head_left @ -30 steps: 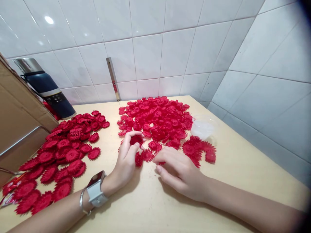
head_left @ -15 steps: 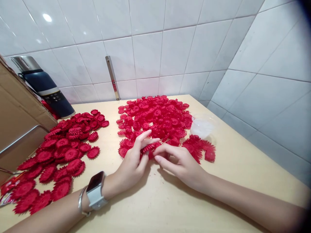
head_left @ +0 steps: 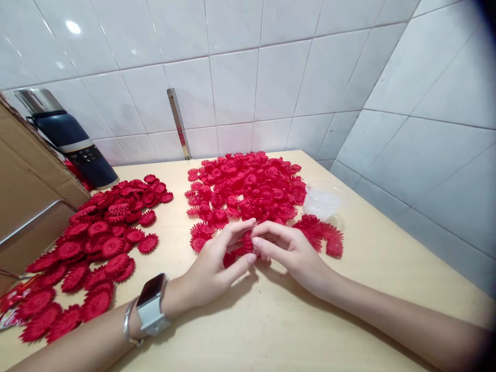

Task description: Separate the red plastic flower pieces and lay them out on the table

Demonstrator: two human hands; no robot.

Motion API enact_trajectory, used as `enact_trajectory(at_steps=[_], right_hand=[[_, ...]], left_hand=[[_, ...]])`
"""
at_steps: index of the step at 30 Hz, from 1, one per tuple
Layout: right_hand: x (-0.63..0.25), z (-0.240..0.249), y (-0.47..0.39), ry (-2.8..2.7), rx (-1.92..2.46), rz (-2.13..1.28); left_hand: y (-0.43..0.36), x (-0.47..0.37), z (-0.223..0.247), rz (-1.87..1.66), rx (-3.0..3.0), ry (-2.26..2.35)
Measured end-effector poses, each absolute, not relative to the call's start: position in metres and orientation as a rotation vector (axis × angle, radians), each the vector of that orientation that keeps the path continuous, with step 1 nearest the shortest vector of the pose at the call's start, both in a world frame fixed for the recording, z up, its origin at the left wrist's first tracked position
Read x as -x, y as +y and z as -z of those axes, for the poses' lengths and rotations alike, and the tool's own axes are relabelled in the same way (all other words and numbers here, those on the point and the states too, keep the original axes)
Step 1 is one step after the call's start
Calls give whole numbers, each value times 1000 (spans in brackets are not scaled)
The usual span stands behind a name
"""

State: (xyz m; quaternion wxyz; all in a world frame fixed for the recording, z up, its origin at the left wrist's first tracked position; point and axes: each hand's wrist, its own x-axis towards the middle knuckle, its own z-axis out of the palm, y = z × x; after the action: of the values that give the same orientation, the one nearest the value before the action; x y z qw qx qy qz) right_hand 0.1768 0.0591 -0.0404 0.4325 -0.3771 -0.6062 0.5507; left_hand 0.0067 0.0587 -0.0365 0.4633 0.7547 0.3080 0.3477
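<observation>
At a pale worktop pushed up to a white-tiled wall, a person works with both hands over fringed red discs. From where I stand, a brown cardboard box takes up the far left, with a red-and-white packet lying in front of it and a navy flask with a steel cap just beyond its edge. Next comes a loose pile of red discs, some overlapping, others lying apart at its fringe. A silver bangle and a smartwatch on a light grey band circle the left wrist; above, a metal strip runs up the tiles. The left hand curves its fingers and thumb around a fringed red piece, held in front of a larger red heap. Meeting it, the right hand bunches its fingertips at the piece's right edge; whether they grip it, I cannot tell. Just past that hand lies a red cluster, near a clear plastic container.
</observation>
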Motion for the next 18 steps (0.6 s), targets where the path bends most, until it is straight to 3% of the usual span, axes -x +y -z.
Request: enact_trajectory(at_steps=[6,18], right_hand=[[-179,41,60,-1533,908,-1423],[-180,42,61,-1553,884,-1439]], left_hand=[[61,-9,41,-993,-1516,783],[62,-7,37,-936,-1754,812]])
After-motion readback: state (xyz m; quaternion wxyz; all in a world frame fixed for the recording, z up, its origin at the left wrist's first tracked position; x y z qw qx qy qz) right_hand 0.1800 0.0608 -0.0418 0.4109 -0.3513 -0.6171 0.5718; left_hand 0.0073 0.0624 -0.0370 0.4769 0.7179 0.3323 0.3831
